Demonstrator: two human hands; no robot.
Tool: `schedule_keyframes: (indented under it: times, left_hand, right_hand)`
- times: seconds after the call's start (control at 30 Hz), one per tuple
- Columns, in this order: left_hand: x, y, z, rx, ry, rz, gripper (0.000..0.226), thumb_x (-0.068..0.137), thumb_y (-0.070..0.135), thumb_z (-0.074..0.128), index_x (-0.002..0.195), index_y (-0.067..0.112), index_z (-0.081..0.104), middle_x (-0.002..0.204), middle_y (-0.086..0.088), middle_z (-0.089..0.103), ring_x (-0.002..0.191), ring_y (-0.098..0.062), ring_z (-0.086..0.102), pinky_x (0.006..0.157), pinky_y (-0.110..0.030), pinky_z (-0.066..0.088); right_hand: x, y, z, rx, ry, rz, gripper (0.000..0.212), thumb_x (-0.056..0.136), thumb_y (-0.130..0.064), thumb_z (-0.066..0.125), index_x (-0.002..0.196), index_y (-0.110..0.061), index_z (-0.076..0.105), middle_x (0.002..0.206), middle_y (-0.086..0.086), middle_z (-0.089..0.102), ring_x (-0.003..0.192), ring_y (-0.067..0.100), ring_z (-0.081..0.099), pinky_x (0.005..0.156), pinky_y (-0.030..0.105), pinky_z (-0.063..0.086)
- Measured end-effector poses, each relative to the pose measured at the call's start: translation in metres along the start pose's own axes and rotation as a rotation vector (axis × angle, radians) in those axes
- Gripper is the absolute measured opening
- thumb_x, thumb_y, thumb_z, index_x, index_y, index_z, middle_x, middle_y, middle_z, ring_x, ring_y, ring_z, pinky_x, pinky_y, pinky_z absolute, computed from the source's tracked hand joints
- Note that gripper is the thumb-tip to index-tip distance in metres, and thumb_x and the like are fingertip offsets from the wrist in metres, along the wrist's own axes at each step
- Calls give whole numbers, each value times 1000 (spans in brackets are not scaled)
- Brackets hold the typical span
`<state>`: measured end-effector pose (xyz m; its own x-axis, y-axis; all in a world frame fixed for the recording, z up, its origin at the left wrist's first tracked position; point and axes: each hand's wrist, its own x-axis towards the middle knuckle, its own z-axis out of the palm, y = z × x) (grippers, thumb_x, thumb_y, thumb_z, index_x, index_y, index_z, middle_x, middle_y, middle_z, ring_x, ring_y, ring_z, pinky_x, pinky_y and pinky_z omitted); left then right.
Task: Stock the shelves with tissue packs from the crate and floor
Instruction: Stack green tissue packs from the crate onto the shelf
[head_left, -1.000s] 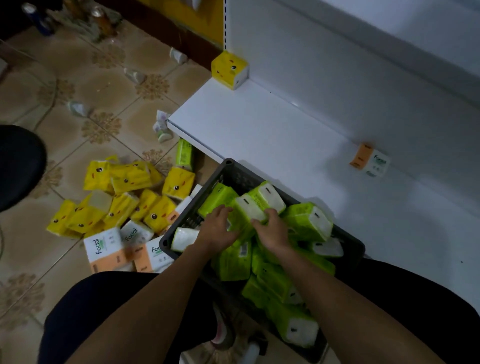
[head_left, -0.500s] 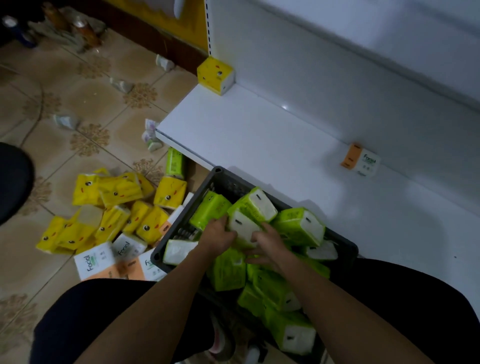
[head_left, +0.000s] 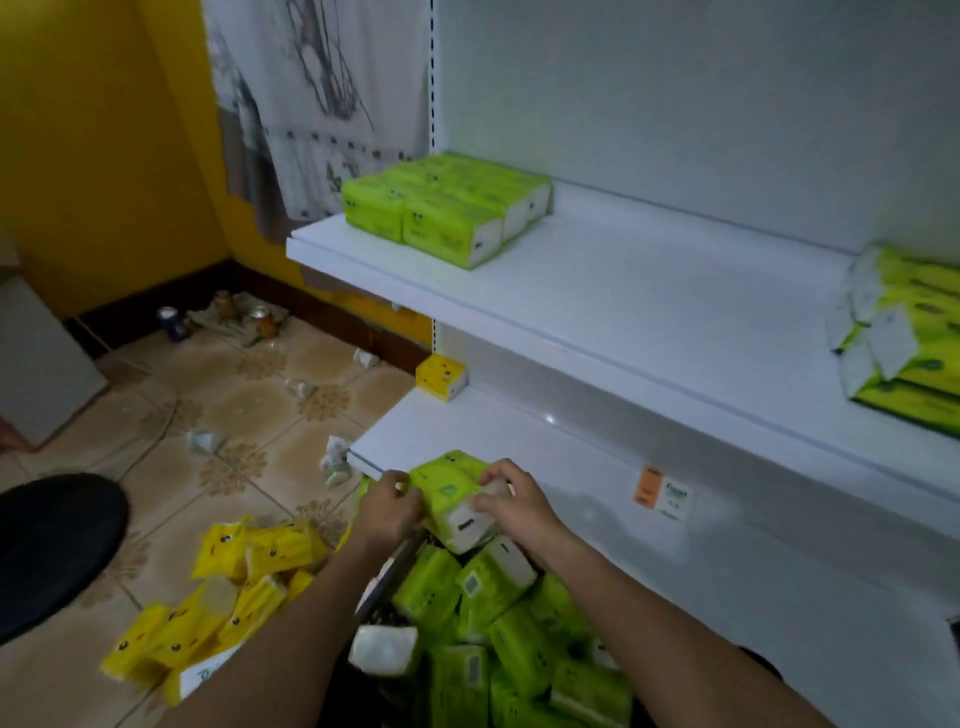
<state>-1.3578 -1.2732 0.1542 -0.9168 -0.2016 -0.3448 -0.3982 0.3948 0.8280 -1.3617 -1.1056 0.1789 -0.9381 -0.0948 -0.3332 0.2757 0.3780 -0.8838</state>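
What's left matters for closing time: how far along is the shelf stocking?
Done: lime-green plastic tissue packs stand on the upper white shelf. In hand: left hand and right hand grip stacked green packs. Left: the green pile beneath them and yellow packs on the tiled floor.

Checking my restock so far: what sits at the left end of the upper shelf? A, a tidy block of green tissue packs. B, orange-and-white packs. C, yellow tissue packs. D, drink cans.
A: green tissue packs stand together at the left end of the upper shelf; the lone yellow pack is on the lower shelf.
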Motion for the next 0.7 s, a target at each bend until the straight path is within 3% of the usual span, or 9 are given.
schedule_keyframes:
  times: [0.13, 0.23, 0.33, 0.4, 0.57, 0.7]
  left_hand:
    - [-20, 24, -33, 221, 64, 195, 56, 83, 10, 62, 133, 9, 37, 129, -22, 42, 111, -33, 49, 84, -33, 44]
    - [-32, 52, -49, 98, 70, 265, 71, 80, 7, 67, 140, 13, 29, 138, -16, 39, 124, -30, 41, 86, -28, 37]
    - [-34, 84, -59, 61, 91, 361, 74, 67, 20, 72, 134, 20, 40, 127, -10, 50, 114, -28, 51, 87, -37, 46]
    - [-30, 106, -62, 113, 141, 422, 66, 68, 20, 75, 128, 21, 46, 113, -5, 52, 103, -23, 53, 80, -31, 43]
    - [-13, 155, -67, 214, 262, 620, 58, 67, 16, 81, 120, 18, 57, 96, -3, 60, 85, -23, 59, 72, -27, 43]
    - [7, 192, -59, 182, 294, 739, 54, 70, 8, 77, 120, 17, 58, 96, -2, 61, 83, -19, 60, 74, -28, 48]
  right_hand:
    - [-12, -47, -14, -17, -50, -144, 26, 76, -4, 64, 73, -26, 49, 104, 4, 45, 82, 16, 47, 64, 23, 39]
    - [-14, -80, -27, -9, -61, -214, 28, 74, 0, 60, 73, -26, 50, 101, 1, 47, 87, 17, 46, 63, 24, 38]
    - [-18, -109, -45, 16, -43, -297, 30, 73, -1, 57, 85, -28, 57, 106, 0, 51, 89, 15, 49, 66, 23, 41]
    - [-18, -123, -59, 8, -19, -354, 41, 65, -13, 56, 99, -35, 58, 114, 0, 53, 95, 13, 51, 73, 22, 42]
    - [-14, -143, -94, -112, 6, -464, 83, 59, -25, 65, 135, -38, 37, 137, -4, 37, 125, 12, 40, 98, 25, 40]
    - [2, -148, -120, -156, 58, -509, 93, 69, -19, 80, 143, -33, 27, 143, -4, 32, 132, 9, 33, 101, 21, 33]
